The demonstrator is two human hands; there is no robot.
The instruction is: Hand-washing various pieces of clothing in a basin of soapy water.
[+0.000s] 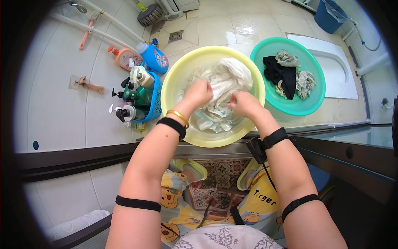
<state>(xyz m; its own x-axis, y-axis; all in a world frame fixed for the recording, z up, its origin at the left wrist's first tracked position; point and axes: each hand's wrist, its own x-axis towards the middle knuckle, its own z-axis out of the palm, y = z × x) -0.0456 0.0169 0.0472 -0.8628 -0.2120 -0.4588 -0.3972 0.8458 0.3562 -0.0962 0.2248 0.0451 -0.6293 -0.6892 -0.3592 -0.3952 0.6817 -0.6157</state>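
A pale yellow plastic basin point(214, 142) stands on the floor before me, holding sudsy water. In it lies a wet white cloth point(236, 73), bunched up, with its lower folds in the water. My left hand point(200, 92) is closed on the cloth's left side, over the middle of the basin. On the right side, the curled fingers of my right hand point(244, 104) grip a fold of the same cloth. The fingertips of both hands are partly hidden by the cloth and by the hands themselves.
Right of the yellow basin, a teal basin point(315, 63) holds a black garment point(284, 77) and several crumpled pale cloths. A squat toilet point(332, 59) lies beyond it. At left stand a blue basket point(157, 99) of pump bottles and a blue detergent bottle point(158, 59). A dark door sill point(214, 151) runs nearer me.
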